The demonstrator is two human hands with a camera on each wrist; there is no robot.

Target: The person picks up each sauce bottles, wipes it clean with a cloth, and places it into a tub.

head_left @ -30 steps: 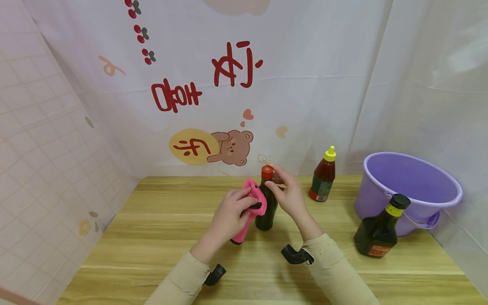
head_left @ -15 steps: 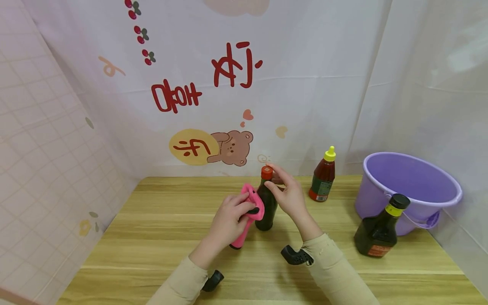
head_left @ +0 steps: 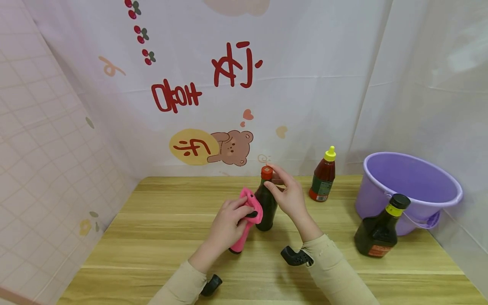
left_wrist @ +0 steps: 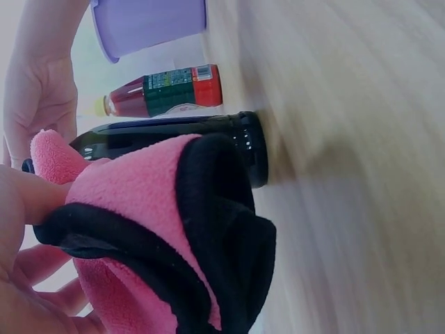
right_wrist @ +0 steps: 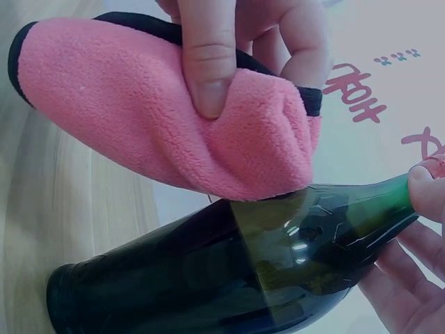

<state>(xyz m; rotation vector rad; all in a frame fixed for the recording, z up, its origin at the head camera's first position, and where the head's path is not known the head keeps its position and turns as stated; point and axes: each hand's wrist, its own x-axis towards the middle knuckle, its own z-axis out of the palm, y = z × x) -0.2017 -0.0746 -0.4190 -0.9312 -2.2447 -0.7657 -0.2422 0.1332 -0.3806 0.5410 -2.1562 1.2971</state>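
A dark green glass bottle (head_left: 266, 207) with a red cap (head_left: 267, 172) stands upright on the wooden table. My right hand (head_left: 288, 195) grips it by the neck, thumb and fingers just under the cap. A pink fleecy cloth (right_wrist: 139, 104) with black trim is bunched in my left hand (head_left: 230, 220), pinched between thumb and fingers. The cloth lies against the bottle's shoulder in the right wrist view, and its lower end hangs toward the table. From the left wrist, the cloth (left_wrist: 139, 181) covers part of the bottle (left_wrist: 167, 132).
A red sauce bottle (head_left: 322, 178) with a yellow nozzle stands behind and to the right. Farther right is a purple bucket (head_left: 366, 190), with a dark, black-capped bottle (head_left: 377, 235) in front of it. A printed white sheet (head_left: 305, 97) hangs behind the table.
My left hand has drawn the cloth a little left and down along the bottle's side. The right hand and the bottle have hardly moved.
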